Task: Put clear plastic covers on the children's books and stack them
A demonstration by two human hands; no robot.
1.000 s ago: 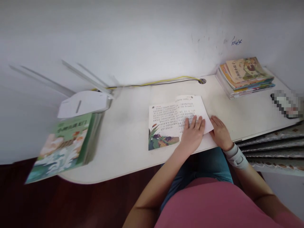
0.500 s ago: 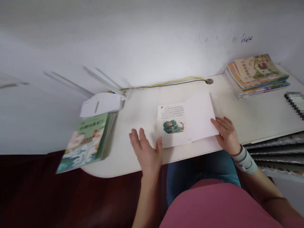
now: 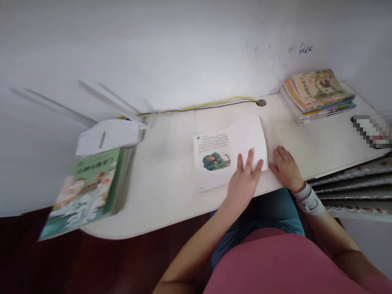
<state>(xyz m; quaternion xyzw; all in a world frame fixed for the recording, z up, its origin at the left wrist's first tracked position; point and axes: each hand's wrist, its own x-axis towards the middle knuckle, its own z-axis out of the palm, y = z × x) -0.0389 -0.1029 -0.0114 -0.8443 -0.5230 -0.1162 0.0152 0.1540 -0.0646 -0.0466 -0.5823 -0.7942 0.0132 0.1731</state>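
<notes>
A thin open booklet [image 3: 220,151] lies on the white desk [image 3: 165,179] in front of me, showing a text block and a small green picture on the left page and a blank right page. My left hand [image 3: 245,179] lies flat on the lower right page, fingers stretched out. My right hand [image 3: 286,167] rests open on the desk at the booklet's right edge, fingers touching it. A grey band [image 3: 309,200] wraps my right wrist.
A stack of green-covered books [image 3: 88,192] sits at the desk's left end, overhanging the edge, with a white lamp base [image 3: 107,134] behind it. A second stack of picture books [image 3: 318,96] stands at the back right. A yellow cable [image 3: 202,106] runs along the wall. A blurred object [image 3: 372,130] lies far right.
A page has been turned: the illustrated text spread gave way to a page with a small picture. My left hand swung out left, then came back onto the right page.
</notes>
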